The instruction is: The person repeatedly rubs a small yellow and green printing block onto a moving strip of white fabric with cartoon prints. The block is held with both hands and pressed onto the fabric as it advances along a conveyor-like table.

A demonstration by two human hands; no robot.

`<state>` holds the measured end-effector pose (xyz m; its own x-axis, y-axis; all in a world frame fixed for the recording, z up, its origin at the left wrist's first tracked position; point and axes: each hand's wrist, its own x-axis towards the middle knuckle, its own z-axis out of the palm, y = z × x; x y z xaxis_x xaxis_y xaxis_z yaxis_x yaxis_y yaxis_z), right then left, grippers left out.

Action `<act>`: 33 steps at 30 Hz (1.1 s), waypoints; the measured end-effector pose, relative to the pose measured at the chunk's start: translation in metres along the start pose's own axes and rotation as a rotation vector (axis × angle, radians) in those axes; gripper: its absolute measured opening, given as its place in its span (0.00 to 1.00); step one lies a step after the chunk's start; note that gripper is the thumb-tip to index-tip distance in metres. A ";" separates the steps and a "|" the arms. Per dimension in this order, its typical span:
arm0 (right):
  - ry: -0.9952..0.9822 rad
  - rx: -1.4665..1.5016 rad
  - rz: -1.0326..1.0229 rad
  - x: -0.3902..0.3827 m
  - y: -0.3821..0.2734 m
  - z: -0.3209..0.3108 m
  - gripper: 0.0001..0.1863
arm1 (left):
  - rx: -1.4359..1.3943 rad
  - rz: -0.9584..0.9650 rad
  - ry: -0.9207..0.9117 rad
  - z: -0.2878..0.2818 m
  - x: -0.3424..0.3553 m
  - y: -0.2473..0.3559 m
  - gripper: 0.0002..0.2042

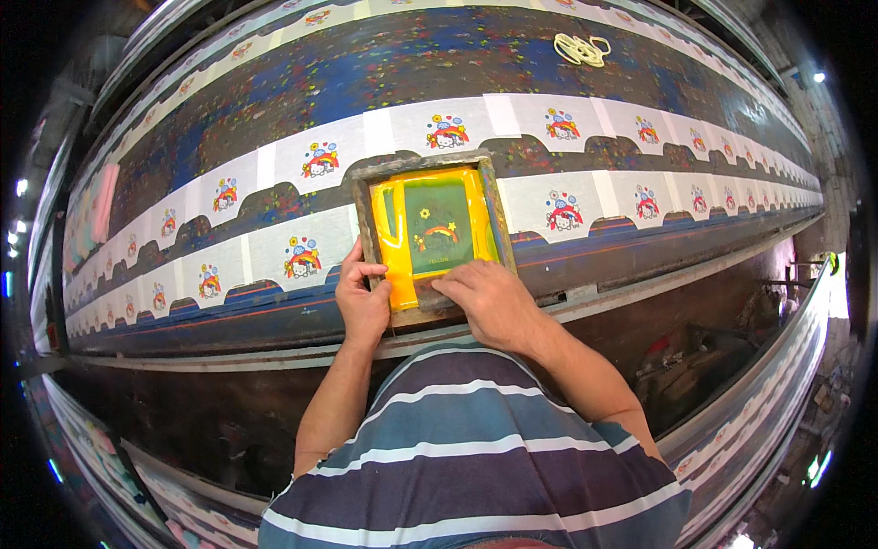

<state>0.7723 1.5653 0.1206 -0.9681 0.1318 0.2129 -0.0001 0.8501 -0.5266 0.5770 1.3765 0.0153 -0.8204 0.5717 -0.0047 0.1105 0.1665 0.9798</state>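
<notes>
My left hand (361, 302) grips the left side of a worn wooden screen frame (501, 220), its fingers wrapped round the edge. The framed screen (440, 210) has a green middle with a flower and rainbow design and bright yellow ink (393, 247) along its sides. My right hand (494, 302) is bent over the bottom of the screen, fingers curled at a dark grey strip along the yellow ink; what they hold is hidden. The frame lies over a row of white printed fabric pieces (302, 265) on the long table.
A second row of printed pieces (384, 137) runs behind. A coiled white cord (583, 50) lies at the back right and pink fabric (103, 201) at the left. The table's metal rail (594, 305) runs along my front, and parallel printed tables (750, 421) show behind me.
</notes>
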 end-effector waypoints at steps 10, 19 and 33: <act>0.109 -0.120 -0.031 0.019 0.021 0.019 0.21 | 0.018 0.011 0.021 0.002 -0.005 -0.005 0.12; 0.124 -0.143 0.011 0.111 0.083 0.001 0.24 | 0.056 0.051 0.017 0.003 -0.005 0.001 0.11; 0.031 -0.107 0.003 0.040 0.029 0.018 0.25 | -0.016 0.046 0.041 0.008 -0.003 -0.003 0.13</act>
<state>0.7293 1.5861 0.0988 -0.9599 0.1489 0.2374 0.0315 0.8992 -0.4364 0.5834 1.3802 0.0105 -0.8371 0.5449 0.0480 0.1394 0.1277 0.9820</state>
